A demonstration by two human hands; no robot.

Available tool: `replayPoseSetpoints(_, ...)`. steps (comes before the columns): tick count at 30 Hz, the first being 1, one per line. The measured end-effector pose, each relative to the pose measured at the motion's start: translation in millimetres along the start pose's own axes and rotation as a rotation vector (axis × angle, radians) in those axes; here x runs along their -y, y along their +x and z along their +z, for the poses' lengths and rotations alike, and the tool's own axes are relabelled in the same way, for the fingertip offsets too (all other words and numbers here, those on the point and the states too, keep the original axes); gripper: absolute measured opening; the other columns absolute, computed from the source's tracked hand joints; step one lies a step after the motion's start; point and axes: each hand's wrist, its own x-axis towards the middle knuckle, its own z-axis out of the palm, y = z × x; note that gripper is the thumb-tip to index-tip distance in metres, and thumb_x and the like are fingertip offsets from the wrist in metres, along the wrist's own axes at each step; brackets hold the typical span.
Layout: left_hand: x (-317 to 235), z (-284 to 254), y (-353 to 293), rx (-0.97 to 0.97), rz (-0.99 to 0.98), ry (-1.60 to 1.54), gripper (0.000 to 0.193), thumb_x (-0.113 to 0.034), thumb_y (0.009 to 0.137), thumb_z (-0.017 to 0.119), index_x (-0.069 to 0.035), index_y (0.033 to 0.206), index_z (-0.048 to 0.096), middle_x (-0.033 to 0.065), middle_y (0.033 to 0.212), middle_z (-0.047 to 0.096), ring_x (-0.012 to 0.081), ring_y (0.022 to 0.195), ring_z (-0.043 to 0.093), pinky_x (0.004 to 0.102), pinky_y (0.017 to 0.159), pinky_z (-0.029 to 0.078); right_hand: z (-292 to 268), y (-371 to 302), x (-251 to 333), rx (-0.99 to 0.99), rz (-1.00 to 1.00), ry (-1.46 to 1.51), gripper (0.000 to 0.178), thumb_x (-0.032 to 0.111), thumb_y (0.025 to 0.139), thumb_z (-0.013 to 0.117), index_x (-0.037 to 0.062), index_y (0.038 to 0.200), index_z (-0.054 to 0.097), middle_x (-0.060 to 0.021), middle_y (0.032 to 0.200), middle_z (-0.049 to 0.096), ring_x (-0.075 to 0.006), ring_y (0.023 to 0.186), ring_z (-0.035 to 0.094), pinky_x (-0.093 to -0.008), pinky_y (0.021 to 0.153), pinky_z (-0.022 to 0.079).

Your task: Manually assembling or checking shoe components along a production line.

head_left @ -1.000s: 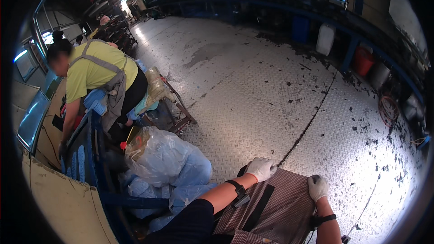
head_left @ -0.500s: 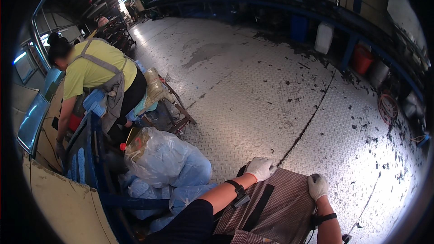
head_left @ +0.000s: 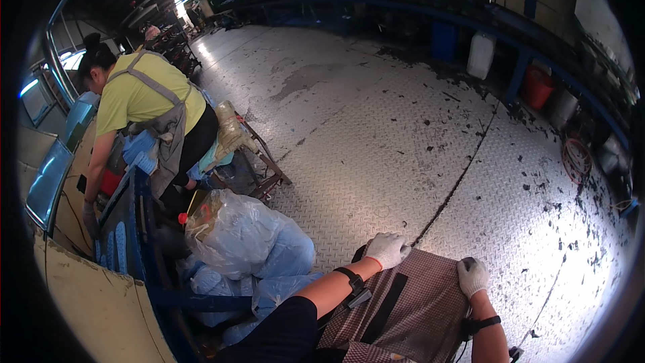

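Checked cloth (head_left: 433, 299) touches left fingers (head_left: 399, 250) and right fingers (head_left: 475, 272) (at its far end).

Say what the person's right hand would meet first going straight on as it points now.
Beyond the brown checked cloth under the right hand, only the patterned metal floor shows in that line. It seems lower, so the near way looks free, though depth is unclear.

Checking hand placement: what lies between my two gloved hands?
Brown checked cloth spans the stretch between your left hand and right hand, as the head view shows.
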Motion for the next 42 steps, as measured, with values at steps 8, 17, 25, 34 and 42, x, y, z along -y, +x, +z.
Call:
replayPoseSetpoints(8, 0.4, -0.6, 1.2, -0.002, 0.01, 0.026, 0.036, -0.039, 0.095, 0.053, -0.005, 0.094, 0.067, 0.0155, 0.098, 0.07, 0.0327, 0.097, 0.066, 0.0447, 0.089, 0.049, 1.7, 0.7, -2.9, -0.013, -0.003, 0.017, 0.035, 0.038, 0.088, 0.06, 0.0063, 0.092, 0.076, -0.0187, 0.096, 0.071, -0.0375, 0.093, 0.066, -0.0459, 0.084, 0.051)
replayPoseSetpoints(17, 5.4, 8.7, 2.7, -0.048, 0.019, 0.028, 0.036, -0.039, 0.094, 0.055, -0.006, 0.092, 0.067, 0.0147, 0.095, 0.071, 0.033, 0.094, 0.066, 0.0454, 0.086, 0.05, -3.5, 0.0, 3.3, 0.011, 0.005, 0.003, 0.035, 0.038, 0.088, 0.06, 0.0063, 0.092, 0.076, -0.0182, 0.096, 0.071, -0.0374, 0.093, 0.066, -0.0457, 0.084, 0.051)
replayPoseSetpoints(25, 4.7, 7.9, 3.4, -0.036, 0.02, 0.026, 0.035, -0.039, 0.094, 0.055, -0.006, 0.091, 0.067, 0.0142, 0.095, 0.071, 0.0325, 0.093, 0.066, 0.0446, 0.086, 0.05, -2.0, 1.0, 0.9, 0.005, -0.009, 0.006, 0.034, 0.037, 0.088, 0.06, 0.0068, 0.091, 0.076, -0.0177, 0.094, 0.071, -0.037, 0.092, 0.067, -0.0458, 0.083, 0.052)
replayPoseSetpoints(34, 4.8, 7.5, 4.8, -0.014, 0.014, 0.032, 0.035, -0.039, 0.094, 0.055, -0.006, 0.092, 0.066, 0.0144, 0.095, 0.071, 0.0327, 0.093, 0.066, 0.0446, 0.087, 0.05, 0.8, 2.2, -2.9, 0.001, -0.019, -0.004, 0.034, 0.037, 0.088, 0.06, 0.0069, 0.092, 0.076, -0.0173, 0.095, 0.071, -0.0372, 0.092, 0.067, -0.0457, 0.084, 0.052)
replayPoseSetpoints(42, 3.2, 5.6, 3.2, -0.031, 0.019, 0.033, 0.035, -0.039, 0.094, 0.055, -0.006, 0.091, 0.066, 0.0149, 0.094, 0.071, 0.0335, 0.093, 0.066, 0.0451, 0.086, 0.05, -0.9, 2.5, -2.2, 0.032, -0.004, 0.002, 0.035, 0.037, 0.088, 0.06, 0.007, 0.093, 0.076, -0.0175, 0.098, 0.071, -0.0367, 0.096, 0.066, -0.0452, 0.086, 0.051)
